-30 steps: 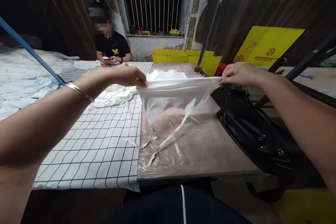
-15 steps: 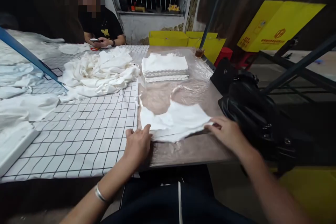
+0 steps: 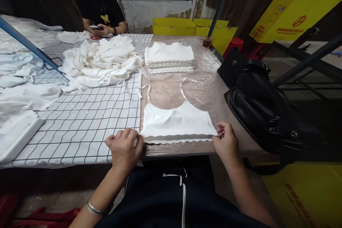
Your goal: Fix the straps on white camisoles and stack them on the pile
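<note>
head view: white camisole (image 3: 177,123) lies flat, long axis left-right, straps pointing away from you.
left hand (image 3: 124,148): pinches left hem corner.
right hand (image 3: 227,140): pinches right hem corner.

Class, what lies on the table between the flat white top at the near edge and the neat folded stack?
Head view: only the white top's two thin straps on clear plastic sheet, short of the stack.

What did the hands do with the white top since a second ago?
The white top, first held up in the air, came down and now lies flat on the table. The left hand and right hand pinch its bottom corners. The folded stack stayed put.
</note>
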Motion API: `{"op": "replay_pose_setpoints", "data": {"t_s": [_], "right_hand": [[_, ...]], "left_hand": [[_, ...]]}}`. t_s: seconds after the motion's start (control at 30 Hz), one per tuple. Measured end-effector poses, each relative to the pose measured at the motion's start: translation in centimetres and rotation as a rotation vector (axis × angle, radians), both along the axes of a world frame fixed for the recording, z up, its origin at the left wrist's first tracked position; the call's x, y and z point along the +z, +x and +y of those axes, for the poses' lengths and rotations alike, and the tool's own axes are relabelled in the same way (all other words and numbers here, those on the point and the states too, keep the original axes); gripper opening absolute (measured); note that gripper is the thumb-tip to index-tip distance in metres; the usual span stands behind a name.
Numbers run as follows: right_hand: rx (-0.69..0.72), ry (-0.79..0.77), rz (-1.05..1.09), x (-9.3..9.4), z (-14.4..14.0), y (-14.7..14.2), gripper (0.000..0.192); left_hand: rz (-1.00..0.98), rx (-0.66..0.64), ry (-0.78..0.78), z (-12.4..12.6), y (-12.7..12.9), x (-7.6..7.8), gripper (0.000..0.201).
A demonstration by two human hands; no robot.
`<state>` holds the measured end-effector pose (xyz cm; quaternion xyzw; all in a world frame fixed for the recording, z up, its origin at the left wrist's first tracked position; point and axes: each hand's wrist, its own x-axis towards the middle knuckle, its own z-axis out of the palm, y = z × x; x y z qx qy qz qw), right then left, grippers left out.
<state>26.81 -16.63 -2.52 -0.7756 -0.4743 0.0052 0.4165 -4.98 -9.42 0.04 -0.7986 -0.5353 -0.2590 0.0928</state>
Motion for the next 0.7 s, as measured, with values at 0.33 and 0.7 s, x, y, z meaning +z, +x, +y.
{"op": "replay_pose_setpoints", "data": {"t_s": [0.33,0.7], "right_hand": [[0.163,-0.091,-0.076,2.0,-3.1,0.9,0.017],[0.371,-0.211,0.059,4.5,-1.6,2.2,0.026]], "left_hand": [[-0.022,-0.199,-0.197,-2.2,-1.5,-1.0,0.015],[-0.117,-0.379,-0.624,4.8,3.1,2.6,0.033]]}}
